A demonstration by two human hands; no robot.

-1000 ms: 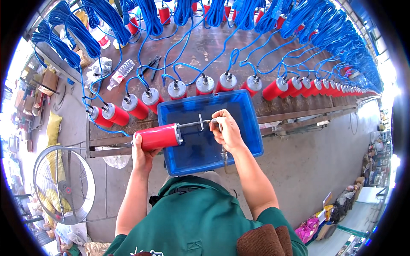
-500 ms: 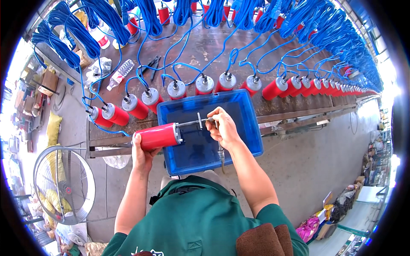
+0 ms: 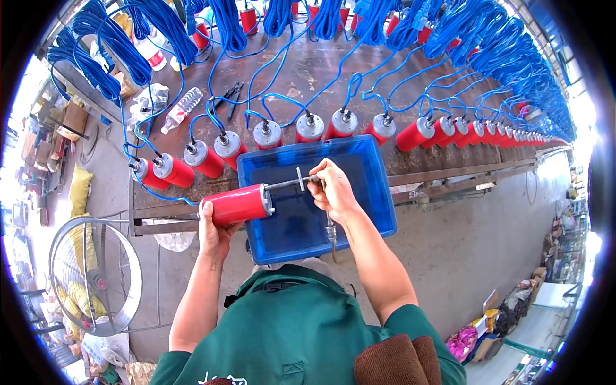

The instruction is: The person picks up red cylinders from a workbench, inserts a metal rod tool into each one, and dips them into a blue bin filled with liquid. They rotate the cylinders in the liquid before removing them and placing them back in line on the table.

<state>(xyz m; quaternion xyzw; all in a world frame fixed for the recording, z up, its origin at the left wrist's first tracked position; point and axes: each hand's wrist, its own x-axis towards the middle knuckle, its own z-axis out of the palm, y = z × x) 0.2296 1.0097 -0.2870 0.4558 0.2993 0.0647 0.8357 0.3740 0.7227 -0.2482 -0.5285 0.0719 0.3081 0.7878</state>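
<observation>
My left hand (image 3: 217, 239) is wrapped round a red metal cylinder (image 3: 234, 206) from below, its thumb on the near left side. The cylinder lies nearly level over the left part of a blue plastic tub (image 3: 381, 173). From its grey right end a thin metal rod (image 3: 281, 185) sticks out, with a small flat crosspiece (image 3: 300, 179) on it. My right hand (image 3: 335, 192) pinches a metal fitting (image 3: 314, 180) at the rod's outer end. Below that hand hangs a metal hose end (image 3: 331, 232); the fingers partly hide how they join. A blue cable (image 3: 160, 195) reaches the cylinder's left end.
Several red cylinders (image 3: 309, 128) with grey tops stand along the brown table (image 3: 308, 77), wired to coiled blue cables (image 3: 224, 25). Pliers (image 3: 232, 96) and a plastic bottle (image 3: 183, 110) lie at the left. A round fan (image 3: 96, 276) stands on the floor at left.
Both hands keep their holds on the cylinder and the fitting. Hardly anything has moved; the view has shifted very slightly.
</observation>
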